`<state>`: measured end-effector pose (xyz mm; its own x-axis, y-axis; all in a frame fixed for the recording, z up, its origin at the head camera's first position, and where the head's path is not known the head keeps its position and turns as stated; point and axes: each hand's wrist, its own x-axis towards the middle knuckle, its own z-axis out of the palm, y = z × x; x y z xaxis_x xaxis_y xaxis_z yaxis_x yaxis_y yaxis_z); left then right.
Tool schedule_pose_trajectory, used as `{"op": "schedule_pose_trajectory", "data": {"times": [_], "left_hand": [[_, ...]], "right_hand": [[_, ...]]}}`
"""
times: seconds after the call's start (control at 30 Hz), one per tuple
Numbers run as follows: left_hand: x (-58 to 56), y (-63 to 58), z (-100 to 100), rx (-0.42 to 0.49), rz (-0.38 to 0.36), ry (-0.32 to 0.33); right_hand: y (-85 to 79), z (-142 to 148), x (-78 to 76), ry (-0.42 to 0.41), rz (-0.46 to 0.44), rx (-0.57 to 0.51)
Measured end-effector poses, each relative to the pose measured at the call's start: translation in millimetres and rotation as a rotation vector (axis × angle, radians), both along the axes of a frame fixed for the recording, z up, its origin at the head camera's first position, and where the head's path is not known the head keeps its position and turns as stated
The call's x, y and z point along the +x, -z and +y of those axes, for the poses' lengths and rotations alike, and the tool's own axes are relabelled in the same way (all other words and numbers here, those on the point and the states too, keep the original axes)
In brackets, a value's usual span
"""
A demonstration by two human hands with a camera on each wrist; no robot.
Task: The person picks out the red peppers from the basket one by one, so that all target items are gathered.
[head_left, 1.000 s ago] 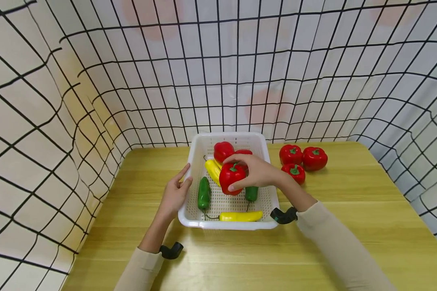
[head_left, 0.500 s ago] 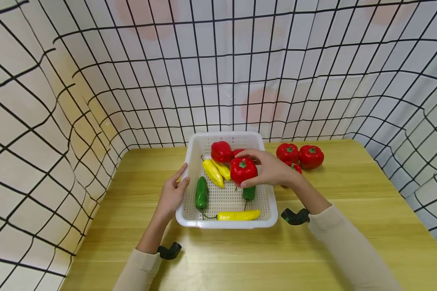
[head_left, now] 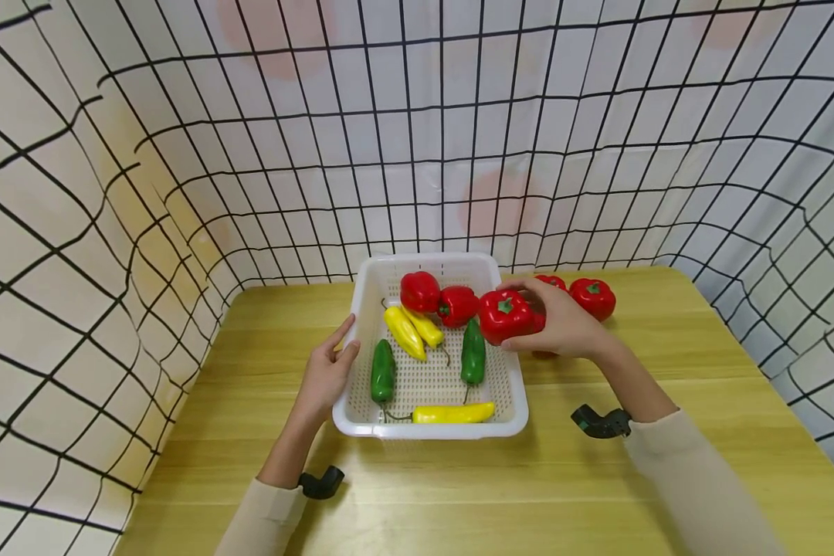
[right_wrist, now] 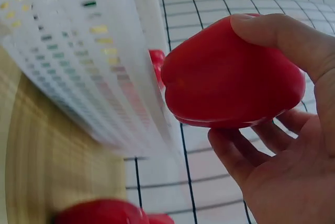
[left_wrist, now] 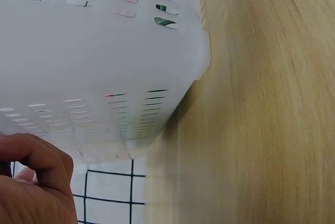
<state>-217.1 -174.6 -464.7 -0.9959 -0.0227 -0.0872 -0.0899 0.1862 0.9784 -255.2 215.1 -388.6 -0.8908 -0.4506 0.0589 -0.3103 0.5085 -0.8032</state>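
Observation:
My right hand (head_left: pixel 559 320) holds a red bell pepper (head_left: pixel 506 315) above the right rim of a white perforated plastic basket (head_left: pixel 431 432), thumb on one side and fingers on the other. In the right wrist view, the bell pepper (right_wrist: pixel 230 77) is off the table beside the basket wall. My left hand (head_left: pixel 325 371) grips the basket's left rim; its bent fingers show against the wall in the left wrist view. Inside the basket lie two red bell peppers (head_left: pixel 419 293), two green chili peppers (head_left: pixel 383 372) and several yellow chili peppers (head_left: pixel 453 413).
To the basket's right, more red bell peppers (head_left: pixel 593 299) sit on the wooden table (head_left: pixel 667 363), some partly hidden behind my right hand. A white grid-patterned curtain (head_left: pixel 417 139) surrounds the table at the back and sides.
My right hand has moved right with the red bell pepper, from over the basket's middle to its right rim, uncovering the peppers beneath. The left hand has stayed on the left rim.

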Motion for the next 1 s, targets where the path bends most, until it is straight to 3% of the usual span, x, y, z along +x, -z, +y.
{"op": "schedule_pose_trajectory", "data": {"times": [0.37, 1.0], "left_hand": [[1.3, -1.2, 0, 0.003, 0.002, 0.004], [1.7, -1.7, 0, 0.018, -0.006, 0.006]], "right_hand": [[4.9, 50, 7.3, 0.094, 0.009, -0.047], [43.8, 120, 18.5, 0.273, 0.011, -0.129]]}}
